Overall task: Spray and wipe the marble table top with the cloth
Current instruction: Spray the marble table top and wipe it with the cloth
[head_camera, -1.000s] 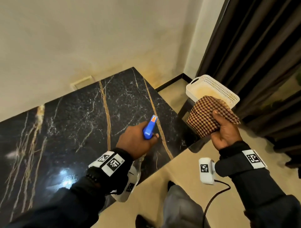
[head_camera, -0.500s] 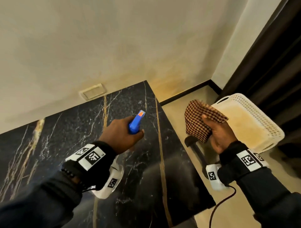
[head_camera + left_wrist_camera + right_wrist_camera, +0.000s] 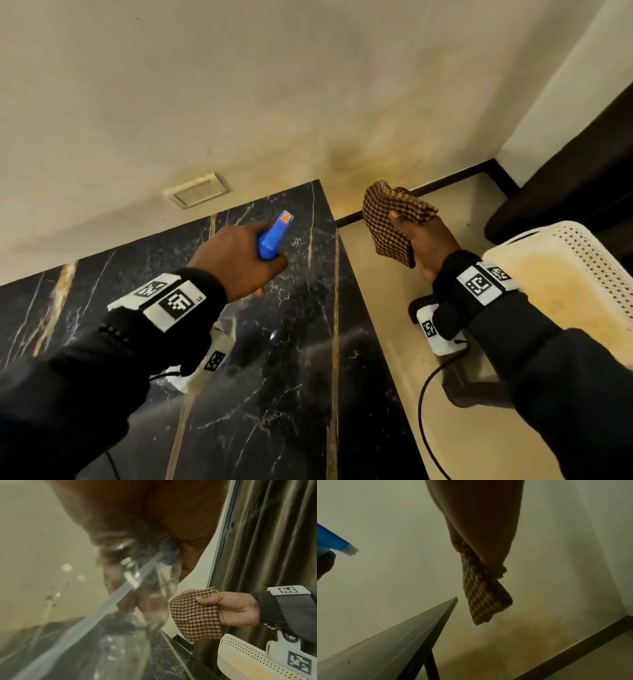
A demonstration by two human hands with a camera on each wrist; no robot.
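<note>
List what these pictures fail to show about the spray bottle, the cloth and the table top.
- Spray bottle: head view shows only the blue nozzle; the left hand hides the body. Left wrist view blurs it, so the liquid level is unreadable.
- Marble table top: cut off by the head view's left and bottom edges; spray droplets cannot be told from the white veins.
- Cloth: bunched in the right hand; dampness unknown.

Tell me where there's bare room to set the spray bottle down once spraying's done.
The marble table top is bare from the wall down to its near edge; nothing stands on it in view. The left hand holds the spray bottle over it. The right hand holds the cloth off the table's right edge, above the floor, near the white basket.
</note>
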